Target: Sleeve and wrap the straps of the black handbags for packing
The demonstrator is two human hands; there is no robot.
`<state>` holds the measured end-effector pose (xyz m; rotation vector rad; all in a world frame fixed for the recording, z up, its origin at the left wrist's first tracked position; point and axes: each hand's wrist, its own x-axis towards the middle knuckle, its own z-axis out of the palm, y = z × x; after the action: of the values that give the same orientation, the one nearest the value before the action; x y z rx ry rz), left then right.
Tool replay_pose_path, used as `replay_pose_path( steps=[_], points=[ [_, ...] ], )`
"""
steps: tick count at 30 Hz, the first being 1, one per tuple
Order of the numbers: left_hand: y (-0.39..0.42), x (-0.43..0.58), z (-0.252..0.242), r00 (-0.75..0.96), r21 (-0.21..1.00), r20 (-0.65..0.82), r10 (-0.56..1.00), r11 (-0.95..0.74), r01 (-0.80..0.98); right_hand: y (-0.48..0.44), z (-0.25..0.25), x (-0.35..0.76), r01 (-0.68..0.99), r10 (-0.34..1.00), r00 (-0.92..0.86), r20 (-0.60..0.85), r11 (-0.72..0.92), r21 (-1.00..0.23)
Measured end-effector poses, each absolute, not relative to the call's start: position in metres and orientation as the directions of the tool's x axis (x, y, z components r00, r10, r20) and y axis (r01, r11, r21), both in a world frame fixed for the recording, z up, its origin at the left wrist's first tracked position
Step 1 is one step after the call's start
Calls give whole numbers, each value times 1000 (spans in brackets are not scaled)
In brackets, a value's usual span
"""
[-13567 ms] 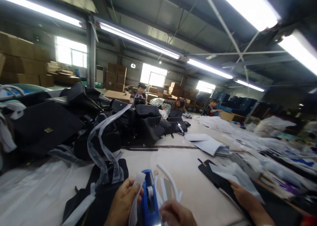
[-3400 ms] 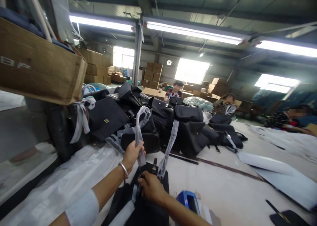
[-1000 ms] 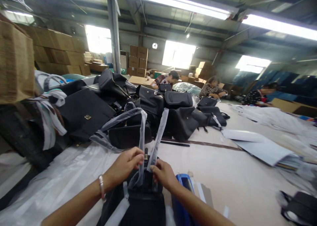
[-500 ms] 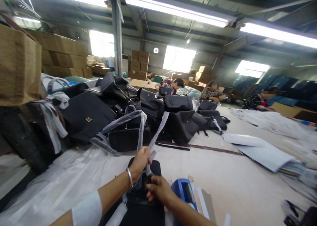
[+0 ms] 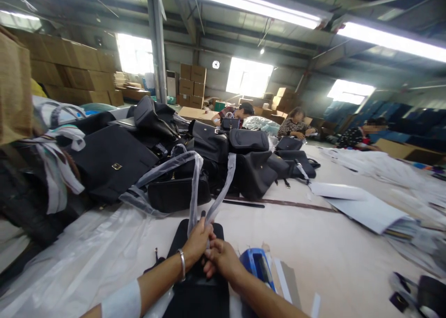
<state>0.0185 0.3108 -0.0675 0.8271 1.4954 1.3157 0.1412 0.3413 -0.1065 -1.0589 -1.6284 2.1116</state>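
A black bag (image 5: 204, 294) lies on the table right in front of me. Its long strap (image 5: 195, 178), wrapped in clear plastic film, loops up from the bag. My left hand (image 5: 198, 242) is closed round the two runs of the strap just above the bag. My right hand (image 5: 222, 258) sits beside it, fingers curled at the foot of the strap where it meets the bag. A blue tape dispenser (image 5: 258, 269) rests on the table just right of my right hand.
A heap of black bags (image 5: 167, 155) fills the left and middle of the table (image 5: 313, 243). Clear plastic sheet (image 5: 80, 257) covers the left part. White paper sheets (image 5: 365, 206) lie at the right. Cardboard boxes (image 5: 69, 71) stand behind; three people sit at the far end.
My left hand has slid down the wrapped strap toward the bag, and my right hand has come up against it. The view has dipped slightly.
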Motion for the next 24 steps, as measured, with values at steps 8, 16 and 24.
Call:
replay_pose_path(
  steps=[8, 16, 24],
  points=[
    [295, 20, -91, -181, 960, -282, 942, 276, -55, 328, -111, 141, 105, 715, -555, -425, -447, -888],
    [286, 13, -82, -76, 970, -159, 984, 170, 171, 330, -95, 148, 103, 686, -564, -459, -493, -864],
    [281, -5, -62, -179, 873, -239, 954, 292, 390, 332, -93, 153, 164, 675, -582, -453, -448, -879]
  ],
)
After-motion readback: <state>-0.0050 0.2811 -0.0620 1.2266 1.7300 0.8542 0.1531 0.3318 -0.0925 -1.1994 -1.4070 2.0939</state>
